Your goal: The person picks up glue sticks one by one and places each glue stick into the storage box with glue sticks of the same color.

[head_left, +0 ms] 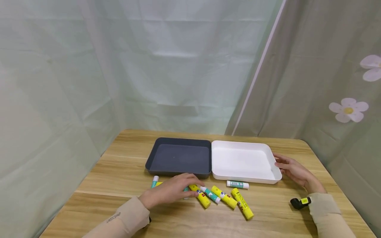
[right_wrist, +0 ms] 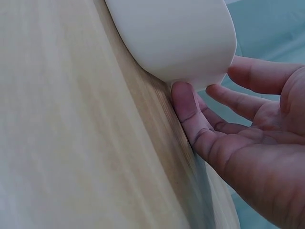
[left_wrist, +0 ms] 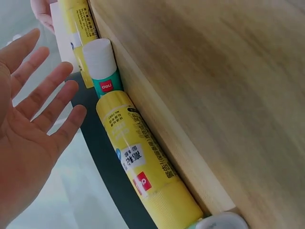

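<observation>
Lower centre: yellow glue stick [head_left: 203, 199] right beside left hand [head_left: 172, 190], long axis slanting lower-right; grip apart. Right hand [head_left: 298, 172], fingers parted, touches white tray [head_left: 242, 161].

Spotting bright yellow on the thick glue sticks [head_left: 242, 204], teal and white on the slim glue sticks [head_left: 237, 184]! Over to charcoal on the shallow tray [head_left: 180, 158], plain white on the adjoining tray [head_left: 242, 160]. Now streaked tan across the wooden tabletop [head_left: 268, 205], white-and-yellow for the printed daisies [head_left: 348, 110].

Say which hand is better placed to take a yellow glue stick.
Likely the left hand: it is empty, close to the yellow glue sticks, while the right hand touches the white tray.
</observation>
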`<state>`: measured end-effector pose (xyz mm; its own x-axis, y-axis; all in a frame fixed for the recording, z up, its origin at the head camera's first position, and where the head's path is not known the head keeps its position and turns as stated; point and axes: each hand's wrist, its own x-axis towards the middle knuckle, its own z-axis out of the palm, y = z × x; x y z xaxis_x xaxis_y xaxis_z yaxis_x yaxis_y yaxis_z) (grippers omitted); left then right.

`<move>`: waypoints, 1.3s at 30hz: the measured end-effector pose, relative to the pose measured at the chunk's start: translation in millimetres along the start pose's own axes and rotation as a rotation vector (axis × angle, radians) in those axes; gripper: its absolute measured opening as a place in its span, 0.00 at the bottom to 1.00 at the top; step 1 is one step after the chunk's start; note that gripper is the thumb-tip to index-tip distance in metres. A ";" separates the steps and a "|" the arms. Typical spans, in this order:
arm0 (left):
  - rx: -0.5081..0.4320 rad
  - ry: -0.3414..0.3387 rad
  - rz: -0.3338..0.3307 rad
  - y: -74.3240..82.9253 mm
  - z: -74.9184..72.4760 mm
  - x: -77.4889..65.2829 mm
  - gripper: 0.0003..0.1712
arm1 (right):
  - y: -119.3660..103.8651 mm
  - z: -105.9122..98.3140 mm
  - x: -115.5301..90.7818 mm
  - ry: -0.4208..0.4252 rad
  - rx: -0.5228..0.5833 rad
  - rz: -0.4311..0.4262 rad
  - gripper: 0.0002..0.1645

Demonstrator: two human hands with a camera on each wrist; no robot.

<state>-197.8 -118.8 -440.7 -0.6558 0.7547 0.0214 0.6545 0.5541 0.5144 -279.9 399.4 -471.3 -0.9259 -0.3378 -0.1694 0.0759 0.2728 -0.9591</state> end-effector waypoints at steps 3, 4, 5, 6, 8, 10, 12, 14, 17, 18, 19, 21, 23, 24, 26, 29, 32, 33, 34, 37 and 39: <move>0.006 -0.014 0.000 0.5 0.8 3.6 0.21 | 1.7 -1.0 0.1 0.002 0.006 -0.001 0.44; 0.010 -0.018 0.002 0.5 1.1 5.0 0.20 | 2.3 -1.4 0.4 0.003 0.008 -0.001 0.44; 0.017 -0.021 0.006 0.4 1.6 6.4 0.20 | 2.8 -1.8 0.8 0.004 0.011 -0.001 0.44; 0.024 -0.023 0.012 0.2 2.0 7.9 0.19 | 3.2 -2.1 1.2 0.007 0.015 0.000 0.44; 0.041 -0.030 0.020 -0.1 2.9 10.6 0.18 | 3.8 -2.4 1.8 0.010 0.021 0.001 0.44; 0.059 -0.037 0.027 -0.5 4.1 12.7 0.17 | 4.2 -2.3 2.0 0.008 0.021 0.002 0.44; 0.077 -0.043 0.029 -1.0 4.8 14.0 0.16 | 3.7 -2.1 2.5 0.009 0.021 0.004 0.44; 0.092 -0.044 0.027 -1.1 5.3 14.6 0.16 | 3.2 -1.9 2.7 0.006 0.019 0.004 0.44; 0.105 -0.039 0.026 -1.5 6.6 14.9 0.15 | 2.5 -1.8 2.6 0.008 0.017 0.005 0.44; 0.109 -0.037 0.026 -1.6 7.1 15.0 0.15 | 2.2 -1.8 2.6 0.008 0.017 0.006 0.44; 0.111 -0.035 0.026 -1.8 7.6 15.1 0.15 | 2.0 -1.8 2.4 0.009 0.019 0.007 0.44; 0.116 -0.035 0.023 -2.0 8.5 15.5 0.15 | 1.8 -2.0 2.1 0.013 0.024 0.011 0.44; 0.123 -0.037 0.026 -2.0 9.3 16.0 0.15 | 1.8 -2.1 1.7 0.011 0.025 0.008 0.44; 0.127 -0.038 0.027 -1.8 9.7 16.2 0.16 | 2.0 -2.2 1.6 0.013 0.028 0.010 0.44; 0.134 -0.039 0.036 -1.7 10.5 16.5 0.16 | 2.4 -2.1 1.3 0.014 0.033 0.010 0.44; 0.148 -0.037 0.058 -1.9 11.9 16.8 0.17 | 3.2 -1.7 1.1 0.018 0.036 0.014 0.44; 0.153 -0.032 0.076 -2.8 12.9 17.4 0.17 | 3.7 -1.5 1.6 0.013 0.032 0.012 0.44; 0.159 -0.031 0.079 -3.2 13.5 17.8 0.18 | 3.6 -1.3 1.7 0.013 0.030 0.014 0.44; 0.162 -0.030 0.081 -3.6 13.9 18.2 0.18 | 3.6 -1.3 2.0 0.012 0.030 0.016 0.44; 0.169 -0.028 0.084 -4.9 15.6 19.2 0.18 | 2.8 -1.0 2.1 0.011 0.033 0.023 0.45; 0.174 -0.024 0.087 -5.3 16.5 19.7 0.17 | 2.1 -0.9 1.9 0.011 0.031 0.027 0.45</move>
<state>-207.9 -101.2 -457.1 -0.5860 0.8095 0.0374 0.7649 0.5374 0.3551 -281.8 400.1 -473.4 -0.9272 -0.3211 -0.1930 0.1123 0.2533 -0.9609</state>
